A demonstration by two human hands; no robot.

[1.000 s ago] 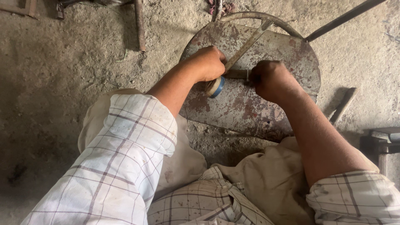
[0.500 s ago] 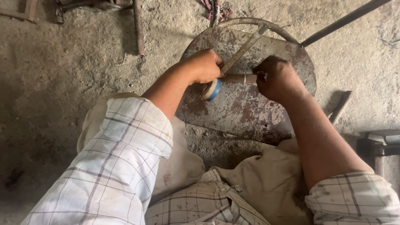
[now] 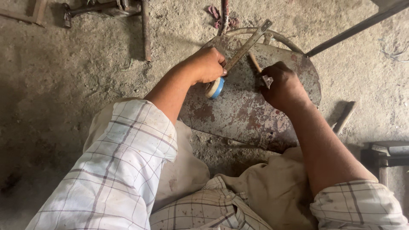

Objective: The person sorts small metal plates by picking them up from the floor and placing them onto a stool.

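resting on a rough concrete floor (image 3: 64, 85), a rusty round metal plate (image 3: 255, 115) lies flat in front of a seated person in a checked shirt and pale trousers. item: left hand (image 3: 206, 64), knuckles up, fingers curled shut around the near end of a flat metal bar (image 3: 247, 44), which slants up and away to the right across the plate's far edge; just under this hand, touching it, a small roll of tape (image 3: 215, 88) with a blue side and a pale face, standing on edge on the plate; whether the fingers grip the roll too cannot be told. item: right hand (image 3: 283, 87), well to the right of the left and apart from it, fingers closed on a small metal tool (image 3: 267, 80) whose head shows at the thumb, with a thin wooden-looking handle (image 3: 254, 62) sticking out toward the bar; the tip of it lies close to the bar, contact unclear. item: curved metal ring (image 3: 272, 36) along the plate's far rim, partly hidden. item: long dark rod (image 3: 358, 27) running from the plate's right side to the upper right corner. item: hammer (image 3: 85, 8) and a straight rusty rod (image 3: 145, 30) on the floor at upper left. item: short wooden piece (image 3: 344, 117) on the floor right of the plate. item: dark metal stand (image 3: 383, 155) at the right edge, cut off by the frame.
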